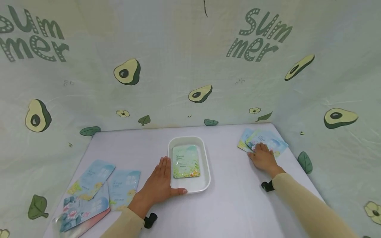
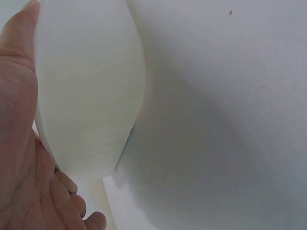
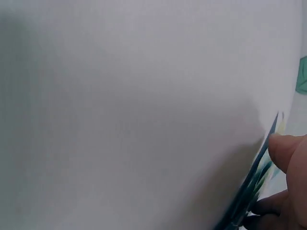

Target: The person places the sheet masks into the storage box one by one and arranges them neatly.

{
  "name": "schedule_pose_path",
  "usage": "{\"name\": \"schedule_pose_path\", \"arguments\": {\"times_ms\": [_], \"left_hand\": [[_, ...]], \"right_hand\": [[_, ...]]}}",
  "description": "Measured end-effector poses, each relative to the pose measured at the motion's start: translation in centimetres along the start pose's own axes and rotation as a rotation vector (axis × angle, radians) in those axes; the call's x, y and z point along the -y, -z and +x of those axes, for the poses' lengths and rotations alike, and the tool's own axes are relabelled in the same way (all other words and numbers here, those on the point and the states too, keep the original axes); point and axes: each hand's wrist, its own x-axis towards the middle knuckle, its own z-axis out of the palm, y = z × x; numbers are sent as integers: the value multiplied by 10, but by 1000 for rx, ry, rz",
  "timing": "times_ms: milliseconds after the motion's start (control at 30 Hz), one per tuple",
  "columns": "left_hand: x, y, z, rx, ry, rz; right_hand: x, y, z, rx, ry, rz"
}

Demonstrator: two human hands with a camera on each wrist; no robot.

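My left hand [image 1: 157,185] lies along the left side of a white plastic tray [image 1: 204,172], fingers straight and thumb stretched across its near rim. In the left wrist view, the palm and thumb sit against the tray's wall [image 2: 91,86]. A green printed sachet [image 1: 186,162] lies flat inside the tray. At the far right, my right hand [image 1: 263,161] touches overlapping light-blue sachets [image 1: 268,138], fingers over the top one and thumb at the near edge. In the right wrist view, thumb [image 3: 288,151] and fingertips meet the sachets' edge [image 3: 261,167]; I cannot tell whether they pinch it.
Left of the tray, several blue sachets [image 1: 92,177] lie overlapping, with a pinkish packet [image 1: 95,223] under them at the near end. Everything rests on a white-covered table [image 1: 229,198]. Behind and beside it hangs a cloth [image 1: 166,43] printed with avocados.
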Motion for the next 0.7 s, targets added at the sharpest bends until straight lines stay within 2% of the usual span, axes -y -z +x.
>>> {"name": "schedule_pose_path", "arguments": {"times_ms": [233,500,700], "left_hand": [[3,0,1,6,17,-14],[3,-3,4,12,12,-12],[4,-3,7,19,10,-12]], "right_hand": [[37,-19,1,6,126,-10],[76,-39,-7,17,318,-76],[91,-42,-11,64,453,-120]]}}
